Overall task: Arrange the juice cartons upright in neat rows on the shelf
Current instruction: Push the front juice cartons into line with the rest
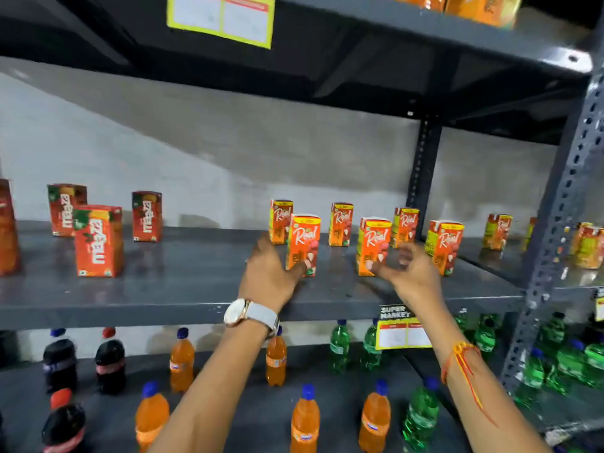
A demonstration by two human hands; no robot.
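Both hands reach onto the shelf (196, 289) among the Real cartons (441, 245). The left hand (268, 273) has its fingers against the front-left carton (302, 245), at its 1 o'clock; whether it grips or only touches, I cannot tell. The right hand (408, 273) is spread and empty, its thumb brushing the middle carton (372, 245) at its 10 o'clock. Every carton stands upright, long axis vertical, faces toward the camera, in two staggered rows. Maaza cartons (98, 240) stand well apart at 9 o'clock.
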